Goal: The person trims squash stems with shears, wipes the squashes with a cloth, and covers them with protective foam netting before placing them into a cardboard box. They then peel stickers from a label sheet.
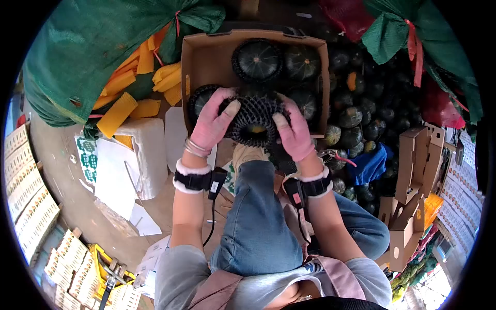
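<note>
Between my two pink-gloved hands is a dark green squash in a black foam net (252, 114), held at the near side of an open cardboard box (190, 54). My left hand (214, 120) grips the net's left side with thumb and fingers. On the opposite side, my right hand (295, 132) has its thumb on the net and its fingers curled behind it. The net's open end faces me, showing a yellowish spot inside. In the box lie a netted squash (258, 61) at the back, another squash (301, 63) beside it, and more at both sides.
Right of the box is a large heap of squashes (356, 121), with a blue cloth (372, 164) and red-handled clippers (336, 156). Cut cardboard cartons (411, 222) stand farther right. On the left are a green sack (72, 77), yellow foam pieces (118, 113) and a white foam block (155, 160).
</note>
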The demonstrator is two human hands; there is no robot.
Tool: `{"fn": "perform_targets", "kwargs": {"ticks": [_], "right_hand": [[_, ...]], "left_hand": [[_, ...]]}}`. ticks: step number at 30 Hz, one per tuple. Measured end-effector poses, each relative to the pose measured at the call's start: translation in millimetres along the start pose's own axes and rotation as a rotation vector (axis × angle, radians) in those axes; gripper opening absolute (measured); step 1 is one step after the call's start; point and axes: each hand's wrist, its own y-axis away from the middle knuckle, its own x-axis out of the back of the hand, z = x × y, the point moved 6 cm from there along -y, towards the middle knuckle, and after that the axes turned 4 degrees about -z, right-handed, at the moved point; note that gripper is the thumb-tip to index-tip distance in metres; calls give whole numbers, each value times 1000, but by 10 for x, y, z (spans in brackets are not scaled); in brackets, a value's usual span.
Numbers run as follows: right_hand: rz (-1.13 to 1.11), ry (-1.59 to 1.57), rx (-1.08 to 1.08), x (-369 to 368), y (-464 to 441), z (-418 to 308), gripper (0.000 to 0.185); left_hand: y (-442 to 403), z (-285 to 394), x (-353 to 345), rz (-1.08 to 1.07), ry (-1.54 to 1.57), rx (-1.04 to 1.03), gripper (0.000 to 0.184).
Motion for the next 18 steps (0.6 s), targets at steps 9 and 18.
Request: {"fn": "perform_targets", "kwargs": {"ticks": [9,18], "right_hand": [[196,216,-251,101,-231,493,14],[301,744,-128,156,-326,-6,35]], "left_hand": [[-352,-122,21,270,-229,48,15],[-172,172,26,327,-628,-136,20]]}}
